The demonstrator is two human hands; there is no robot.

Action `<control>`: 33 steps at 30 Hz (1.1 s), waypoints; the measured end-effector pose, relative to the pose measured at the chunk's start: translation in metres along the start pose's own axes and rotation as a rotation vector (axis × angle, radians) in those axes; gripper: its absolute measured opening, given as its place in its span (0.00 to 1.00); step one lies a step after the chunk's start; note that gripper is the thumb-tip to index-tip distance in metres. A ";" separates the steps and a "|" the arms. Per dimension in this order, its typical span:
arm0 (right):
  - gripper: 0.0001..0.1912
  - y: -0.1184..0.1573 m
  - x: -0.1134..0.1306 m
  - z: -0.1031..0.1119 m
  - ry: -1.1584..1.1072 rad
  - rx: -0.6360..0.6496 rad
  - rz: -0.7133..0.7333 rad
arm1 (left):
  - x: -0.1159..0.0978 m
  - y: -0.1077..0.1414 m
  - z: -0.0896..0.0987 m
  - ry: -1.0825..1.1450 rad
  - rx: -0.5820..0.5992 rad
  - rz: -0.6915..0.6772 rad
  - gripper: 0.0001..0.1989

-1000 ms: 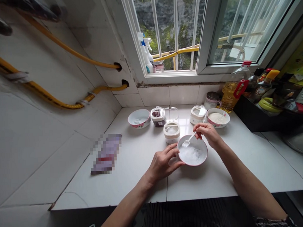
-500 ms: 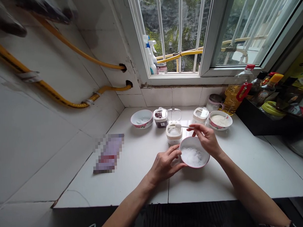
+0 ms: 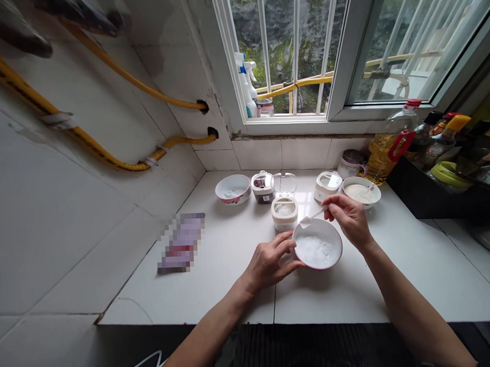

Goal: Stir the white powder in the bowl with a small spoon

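My left hand [image 3: 272, 258] grips the left side of a white bowl [image 3: 321, 227] with a pink rim, thumb low and fingers along the edge. White grains lie inside that bowl. Between the fingertips of my right hand [image 3: 349, 218] is the handle of a small white spoon [image 3: 310, 220]. Its scoop end hangs over the bowl's far left rim, tilted down; whether anything is in it I cannot tell. Just behind the bowl stands a white seasoning jar [image 3: 285, 225] with white contents showing at the top.
Farther back are a flowered bowl [image 3: 234, 199], a jar of dark contents [image 3: 263, 196] with its clear lid raised, another white jar [image 3: 324, 193] and a bowl of pale powder [image 3: 365, 203]. An oil bottle [image 3: 383, 154] and a black bottle box [image 3: 410, 191] stand right. A blurred purple packet [image 3: 185, 242] lies left.
My right hand has drawn the spoon from above the seasoning jar to the bowl's rim. The white grains in the bowl look more spread out. My left hand keeps its hold.
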State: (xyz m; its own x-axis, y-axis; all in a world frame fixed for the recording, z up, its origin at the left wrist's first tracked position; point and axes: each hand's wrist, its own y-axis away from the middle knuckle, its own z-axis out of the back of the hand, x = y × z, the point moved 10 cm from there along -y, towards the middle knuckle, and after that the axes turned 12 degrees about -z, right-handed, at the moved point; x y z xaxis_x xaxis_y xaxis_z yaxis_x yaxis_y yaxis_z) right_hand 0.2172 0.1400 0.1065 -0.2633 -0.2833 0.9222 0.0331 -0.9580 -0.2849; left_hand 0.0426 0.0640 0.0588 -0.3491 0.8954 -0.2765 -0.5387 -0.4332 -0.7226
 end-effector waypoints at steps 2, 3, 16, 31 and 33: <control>0.08 -0.003 -0.007 -0.001 0.021 0.020 -0.056 | 0.001 0.001 -0.001 0.005 0.005 0.005 0.15; 0.08 -0.004 -0.009 -0.002 0.058 0.027 -0.070 | 0.001 0.001 -0.001 0.007 0.005 0.007 0.15; 0.10 0.002 -0.003 -0.022 0.320 0.093 0.005 | 0.001 0.002 -0.001 0.023 0.005 0.003 0.15; 0.08 0.004 -0.023 -0.036 0.078 0.227 -0.171 | 0.002 0.002 -0.002 0.022 0.014 0.007 0.15; 0.08 0.001 -0.026 -0.032 0.022 0.203 -0.205 | 0.002 0.002 -0.003 0.030 0.012 0.010 0.14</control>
State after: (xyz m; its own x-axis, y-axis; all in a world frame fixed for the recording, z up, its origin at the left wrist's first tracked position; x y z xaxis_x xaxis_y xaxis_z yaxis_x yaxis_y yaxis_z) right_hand 0.1936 0.1482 0.0743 -0.3052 -0.0835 0.9486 0.1690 -0.9851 -0.0323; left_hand 0.0425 0.0652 0.0548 -0.3317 0.8937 -0.3021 -0.5446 -0.4428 -0.7123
